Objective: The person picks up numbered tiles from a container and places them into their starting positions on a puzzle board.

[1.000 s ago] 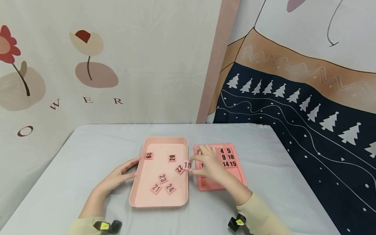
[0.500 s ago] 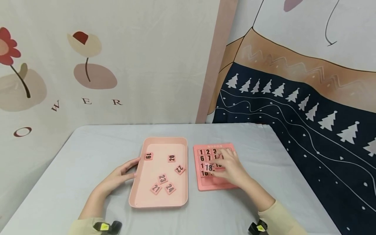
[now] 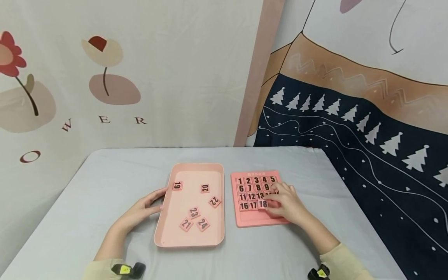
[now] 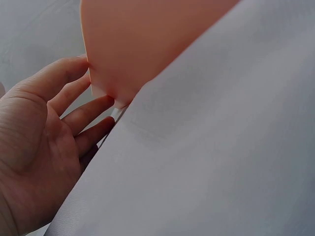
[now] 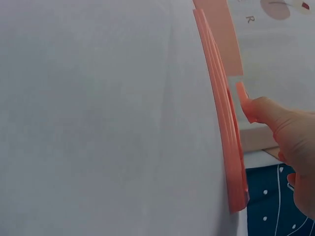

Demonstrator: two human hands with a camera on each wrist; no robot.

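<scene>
My right hand (image 3: 289, 203) pinches the pink number tile marked 18 (image 3: 263, 204) over the fourth row of the pink number board (image 3: 250, 219), just right of tile 17 (image 3: 253, 205). In the right wrist view, the tile (image 5: 244, 103) stands tilted, a small gap away from the board (image 5: 224, 113). Rows of tiles from 1 onward fill the upper board, partly covered by the fingers. My left hand (image 3: 141, 210) touches the left side of the pink tray (image 3: 168, 237) with extended fingertips; the left wrist view shows the fingers (image 4: 86, 115) against its outer wall.
Loose tiles lie in the tray: 19 (image 3: 177, 186), 20 (image 3: 204, 188), 22 (image 3: 214, 202), 23 (image 3: 194, 212), 21 (image 3: 186, 224) and 24 (image 3: 203, 224). Tray and board sit side by side on a white cloth-covered table (image 3: 122, 167). Printed curtains hang behind.
My right hand has carried tile 18 from above the tray's right edge rightward over the board, to beside tile 17. The left hand stays at the tray's side.
</scene>
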